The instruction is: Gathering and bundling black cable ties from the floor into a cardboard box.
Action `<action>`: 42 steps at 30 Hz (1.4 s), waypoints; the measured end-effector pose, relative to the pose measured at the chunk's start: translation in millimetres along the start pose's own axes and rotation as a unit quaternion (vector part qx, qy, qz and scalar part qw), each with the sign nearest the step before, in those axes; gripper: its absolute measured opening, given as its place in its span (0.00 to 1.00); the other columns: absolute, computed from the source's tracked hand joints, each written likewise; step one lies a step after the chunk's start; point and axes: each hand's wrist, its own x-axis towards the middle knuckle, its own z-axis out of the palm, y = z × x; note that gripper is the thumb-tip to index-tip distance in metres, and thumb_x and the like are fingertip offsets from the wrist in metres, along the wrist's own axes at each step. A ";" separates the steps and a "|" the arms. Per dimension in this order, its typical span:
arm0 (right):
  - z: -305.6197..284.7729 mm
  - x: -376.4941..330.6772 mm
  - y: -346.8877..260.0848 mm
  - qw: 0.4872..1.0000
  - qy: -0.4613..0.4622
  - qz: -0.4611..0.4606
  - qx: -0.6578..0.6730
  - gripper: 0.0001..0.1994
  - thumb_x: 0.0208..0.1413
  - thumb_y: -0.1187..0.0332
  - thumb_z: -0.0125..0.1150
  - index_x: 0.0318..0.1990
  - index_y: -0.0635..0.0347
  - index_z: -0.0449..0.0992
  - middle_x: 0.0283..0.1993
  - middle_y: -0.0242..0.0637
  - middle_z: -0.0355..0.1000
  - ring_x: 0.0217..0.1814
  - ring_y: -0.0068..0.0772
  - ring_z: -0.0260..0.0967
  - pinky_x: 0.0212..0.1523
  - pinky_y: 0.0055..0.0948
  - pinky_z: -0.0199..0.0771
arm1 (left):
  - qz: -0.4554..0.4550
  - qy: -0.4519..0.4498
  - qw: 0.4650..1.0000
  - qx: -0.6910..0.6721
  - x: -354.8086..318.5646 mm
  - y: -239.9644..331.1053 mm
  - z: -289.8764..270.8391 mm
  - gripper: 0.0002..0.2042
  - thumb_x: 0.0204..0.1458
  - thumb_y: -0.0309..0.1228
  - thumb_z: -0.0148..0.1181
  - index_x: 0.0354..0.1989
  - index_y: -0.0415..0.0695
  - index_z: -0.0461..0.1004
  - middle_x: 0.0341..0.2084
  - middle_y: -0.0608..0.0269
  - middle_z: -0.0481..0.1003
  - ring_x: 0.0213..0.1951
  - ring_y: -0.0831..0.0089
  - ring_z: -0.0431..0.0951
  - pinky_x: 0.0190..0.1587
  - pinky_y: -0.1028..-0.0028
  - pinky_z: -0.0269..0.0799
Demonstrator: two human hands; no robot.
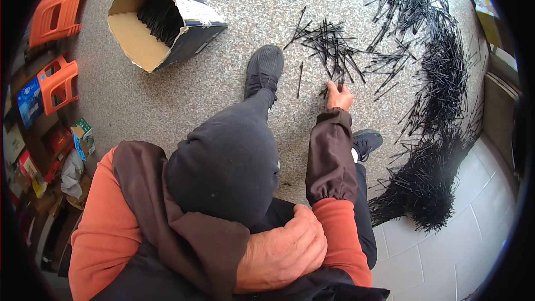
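Observation:
My right hand reaches down to the floor at the near edge of a small loose pile of thin black sticks. Its thumb and fingers close around the ends of a few of these sticks, each of which seems to have a slightly thicker end. Across my lap lies my left hand, fingers curled in beside my right upper sleeve. Whatever it may hold is hidden. One single black stick rests apart, left of my right hand.
A long, dense heap of black sticks curves down the right side. At upper left an open cardboard carton lies on its side with black sticks inside. Orange plastic stools and a cluttered shelf stand at the far left. My shoes flank my right arm.

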 end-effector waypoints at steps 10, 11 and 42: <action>32.8 -48.2 8.5 0.808 -0.161 0.376 0.424 0.08 0.43 0.66 0.56 0.23 0.61 0.67 0.11 0.29 0.56 0.10 0.27 0.52 0.11 0.29 0.51 | 0.010 -0.011 1.000 0.023 4.0 -9.8 -15.3 0.18 0.45 0.36 0.43 0.39 0.36 0.66 0.31 0.52 0.69 0.35 0.59 0.71 0.42 0.66 0.65; 37.7 -60.8 -23.7 0.776 -0.134 0.389 0.478 0.08 0.47 0.66 0.55 0.23 0.55 0.64 0.12 0.22 0.44 0.09 0.17 0.39 0.10 0.21 0.36 | 0.001 -0.012 1.000 0.026 1.8 -10.1 -15.2 0.18 0.45 0.36 0.43 0.39 0.36 0.66 0.31 0.52 0.69 0.35 0.59 0.71 0.42 0.66 0.65; 21.5 26.6 -123.1 0.907 -0.158 -0.183 -0.346 0.26 0.44 0.62 0.57 0.52 0.55 0.58 0.33 0.56 0.70 0.36 0.56 0.69 0.38 0.45 0.67 | -0.005 -0.001 1.000 0.014 -4.9 -1.8 -0.4 0.18 0.47 0.37 0.42 0.39 0.35 0.65 0.30 0.51 0.69 0.34 0.60 0.70 0.42 0.64 0.64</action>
